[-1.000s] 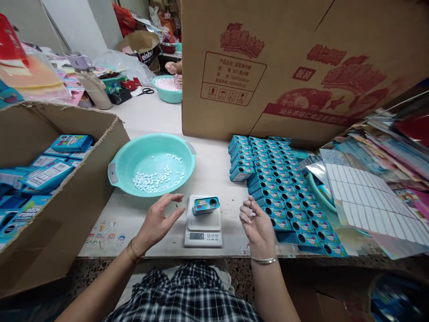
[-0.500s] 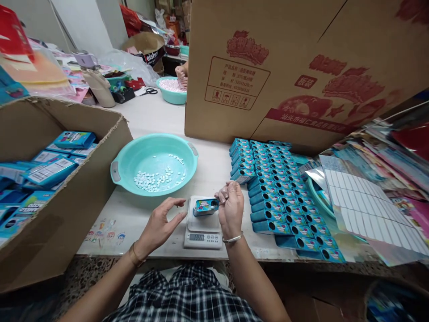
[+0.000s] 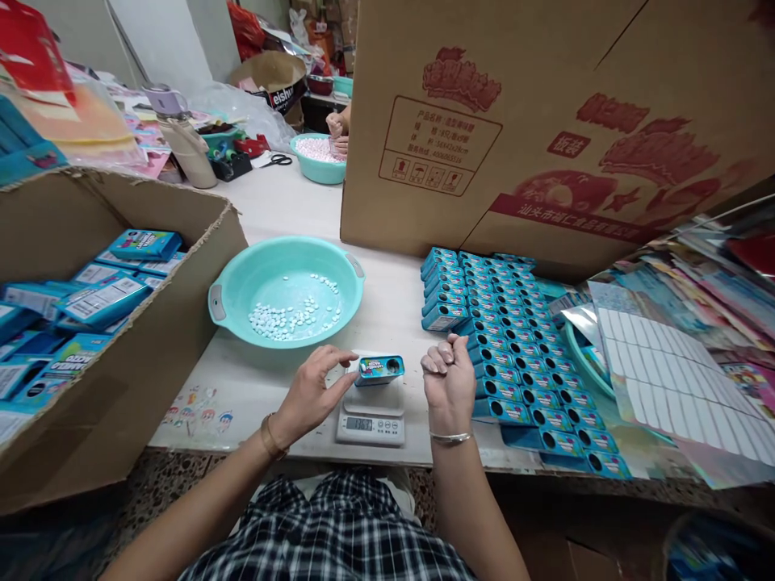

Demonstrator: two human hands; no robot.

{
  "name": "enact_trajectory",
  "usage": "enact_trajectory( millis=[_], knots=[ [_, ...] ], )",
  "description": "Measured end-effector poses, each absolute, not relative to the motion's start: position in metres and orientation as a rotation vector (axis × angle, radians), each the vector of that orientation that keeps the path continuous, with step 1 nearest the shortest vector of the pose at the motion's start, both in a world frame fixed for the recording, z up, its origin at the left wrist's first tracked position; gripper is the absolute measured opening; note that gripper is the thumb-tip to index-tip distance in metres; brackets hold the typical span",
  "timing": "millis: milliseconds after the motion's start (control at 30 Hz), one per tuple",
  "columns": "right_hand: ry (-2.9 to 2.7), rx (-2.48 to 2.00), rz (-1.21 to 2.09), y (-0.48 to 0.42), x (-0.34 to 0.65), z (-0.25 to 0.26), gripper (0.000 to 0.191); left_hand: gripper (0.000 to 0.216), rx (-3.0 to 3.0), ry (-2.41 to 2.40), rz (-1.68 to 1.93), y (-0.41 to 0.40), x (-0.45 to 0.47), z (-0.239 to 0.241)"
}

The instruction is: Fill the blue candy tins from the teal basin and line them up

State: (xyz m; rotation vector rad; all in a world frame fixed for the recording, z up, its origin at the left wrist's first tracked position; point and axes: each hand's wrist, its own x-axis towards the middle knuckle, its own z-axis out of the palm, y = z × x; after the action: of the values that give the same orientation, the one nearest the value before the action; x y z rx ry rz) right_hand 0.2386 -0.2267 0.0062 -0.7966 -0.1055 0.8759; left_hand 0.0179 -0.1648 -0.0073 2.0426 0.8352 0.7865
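A small blue candy box (image 3: pixel 380 368) stands on the white digital kitchen scale (image 3: pixel 370 428), a dark round hole showing at the right of its top. At its left end is my left hand (image 3: pixel 312 387), thumb and fingers apart; whether they touch the box I cannot tell. My right hand (image 3: pixel 449 375) is held right of the scale, palm up, with the fingers curled in. What lies inside them, if anything, is hidden. Behind the scale sits a turquoise basin (image 3: pixel 287 274) with small white candies (image 3: pixel 282 323).
Rows of blue boxes with round holes (image 3: pixel 514 355) stand at the right, before a large carton (image 3: pixel 436 202). An open carton (image 3: pixel 182 323) of blue boxes is at the left. Label sheets (image 3: pixel 659 371) lie far right. A co-worker's hands (image 3: pixel 339 133) are over another basin (image 3: pixel 320 171).
My right hand has moved right, away from the box's hole. My left hand has come closer to the box's left end. The reading on the scale has changed.
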Motion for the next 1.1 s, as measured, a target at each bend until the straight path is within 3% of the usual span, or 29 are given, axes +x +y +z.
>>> enact_trajectory(
  millis=[767, 1100],
  knots=[
    [-0.12, -0.813, 0.841, -0.202, 0.205, 0.012, 0.026, 0.016, 2.437, 0.833, 0.617, -0.153, 0.056, 0.0],
    [-0.028, -0.716, 0.84, -0.238, 0.252, 0.012, 0.021, 0.014, 2.182, 0.941, 0.931, -0.148, 0.03, 0.005]
  ],
)
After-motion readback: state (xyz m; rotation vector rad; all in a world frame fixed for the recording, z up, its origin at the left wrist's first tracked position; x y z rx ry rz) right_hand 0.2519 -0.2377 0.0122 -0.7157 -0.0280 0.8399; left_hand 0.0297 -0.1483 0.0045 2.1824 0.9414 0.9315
